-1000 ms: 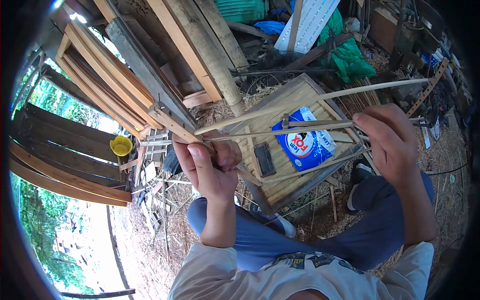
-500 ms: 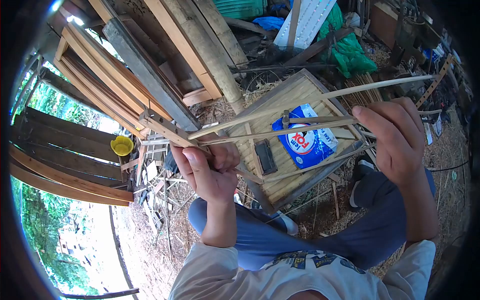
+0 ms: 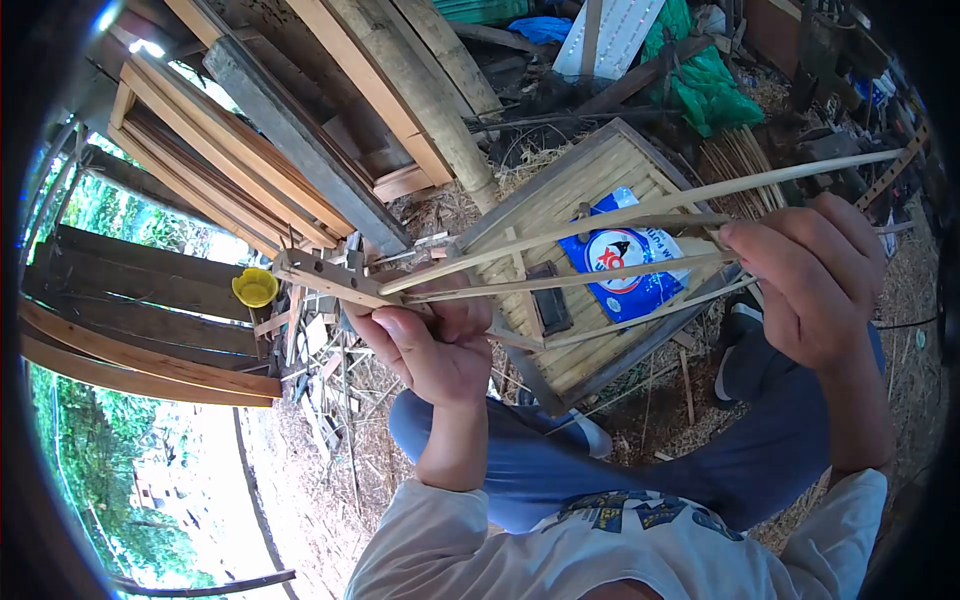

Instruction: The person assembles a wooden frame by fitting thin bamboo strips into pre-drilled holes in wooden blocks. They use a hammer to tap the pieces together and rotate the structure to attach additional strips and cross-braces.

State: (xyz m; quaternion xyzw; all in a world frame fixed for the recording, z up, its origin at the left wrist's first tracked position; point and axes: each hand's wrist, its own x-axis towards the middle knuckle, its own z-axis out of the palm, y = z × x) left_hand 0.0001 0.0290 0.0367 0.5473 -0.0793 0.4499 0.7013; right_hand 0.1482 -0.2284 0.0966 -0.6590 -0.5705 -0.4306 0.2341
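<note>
My left hand [image 3: 430,335] is closed round a short wooden bar [image 3: 335,280] that has holes in it. Long thin wooden strips [image 3: 620,212] run from the bar toward the right. My right hand [image 3: 810,275] pinches the far end of one lower strip [image 3: 590,276], its fingertips near the middle of the view. Below the strips lies a slatted wooden board [image 3: 520,215] with a dark frame. On it are a blue packet [image 3: 640,295], a hammer [image 3: 583,212] partly hidden by a strip, and a dark rectangular block [image 3: 549,300].
Wooden frames [image 3: 215,150] and a bamboo pole [image 3: 420,90] lean at the upper left. A yellow bowl [image 3: 255,287] sits at the left. Green plastic [image 3: 710,95] lies at the back. My legs [image 3: 620,430] are bent below the board, amid shavings and wood scraps.
Both hands and the held wooden pieces have shifted slightly to the right in the view. The board and the background have shifted too, with the camera.
</note>
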